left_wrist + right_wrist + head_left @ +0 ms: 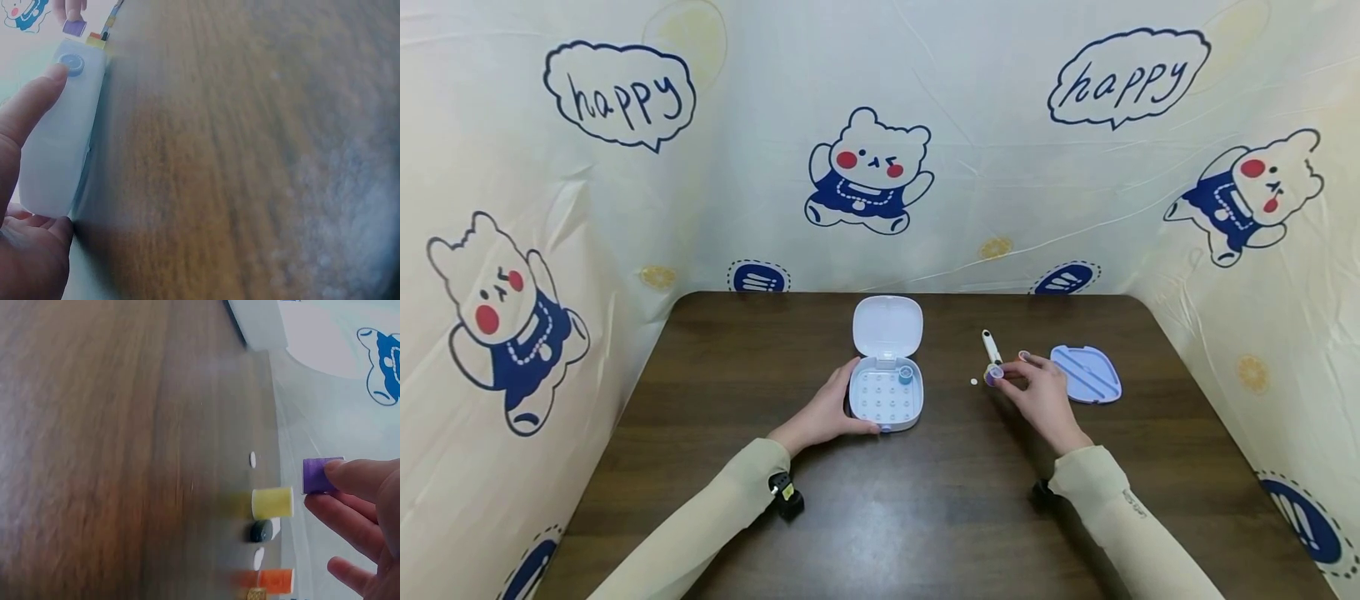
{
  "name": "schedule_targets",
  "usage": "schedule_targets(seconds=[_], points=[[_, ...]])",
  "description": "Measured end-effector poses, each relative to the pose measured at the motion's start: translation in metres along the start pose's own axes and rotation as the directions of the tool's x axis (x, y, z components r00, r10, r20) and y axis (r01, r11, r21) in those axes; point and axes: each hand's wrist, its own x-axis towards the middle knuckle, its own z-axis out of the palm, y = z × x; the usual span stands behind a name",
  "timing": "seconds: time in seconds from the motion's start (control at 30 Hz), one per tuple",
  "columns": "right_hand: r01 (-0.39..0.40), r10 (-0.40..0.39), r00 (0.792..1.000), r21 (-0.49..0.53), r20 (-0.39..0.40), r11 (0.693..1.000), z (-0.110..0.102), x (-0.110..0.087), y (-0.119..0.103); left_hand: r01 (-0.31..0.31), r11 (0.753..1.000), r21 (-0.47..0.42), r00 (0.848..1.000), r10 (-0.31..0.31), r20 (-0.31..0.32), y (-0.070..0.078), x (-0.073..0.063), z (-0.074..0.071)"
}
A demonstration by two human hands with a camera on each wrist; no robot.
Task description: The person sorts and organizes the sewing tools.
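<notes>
A light-blue sewing box [871, 403] stands on the table with its lid [887, 325] raised. Rows of small pegs line its inside, and a blue thread spool [906, 375] sits at the back right. My left hand [829, 408] grips the box by its left side, the thumb along the front near a round button [71, 64]. To the right, my right hand [1047, 397] pinches a purple thread spool [315, 476] between thumb and fingers, above the table. Below it stand a yellow thread spool [272, 502] and an orange thread spool [276, 581].
Behind the right hand lies a white-handled tool [990, 344]. A small white piece [974, 382] lies left of the spools. Farther right is a flat blue tray [1099, 380] with a diagonal bar. A printed curtain [977, 192] surrounds the table [880, 517].
</notes>
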Motion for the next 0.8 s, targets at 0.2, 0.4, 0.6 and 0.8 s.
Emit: schedule_targets(seconds=[0.2, 0.4, 0.6, 0.8], points=[[-0.020, 0.020, 0.999, -0.004, 0.046, 1.000, 0.004, 0.003, -0.007, 0.000, 1.000, 0.004, 1.000, 0.000, 0.004, -0.001, 0.001, 0.000], [-0.008, 0.008, 0.997, -0.003, 0.077, 1.000, 0.010, 0.007, -0.014, 0.000, 1.000, 0.006, 1.000, 0.000, 0.000, -0.001, 0.001, 0.000], [0.016, -0.017, 0.997, 0.022, 0.077, 1.000, 0.015, 0.010, -0.023, -0.001, 1.000, 0.009, 1.000, 0.001, -0.001, 0.000, 0.000, 0.000], [0.033, -0.034, 0.996, 0.013, 0.079, 0.999, 0.022, 0.011, -0.030, -0.003, 1.000, 0.015, 1.000, 0.003, -0.002, 0.000, -0.001, 0.000]])
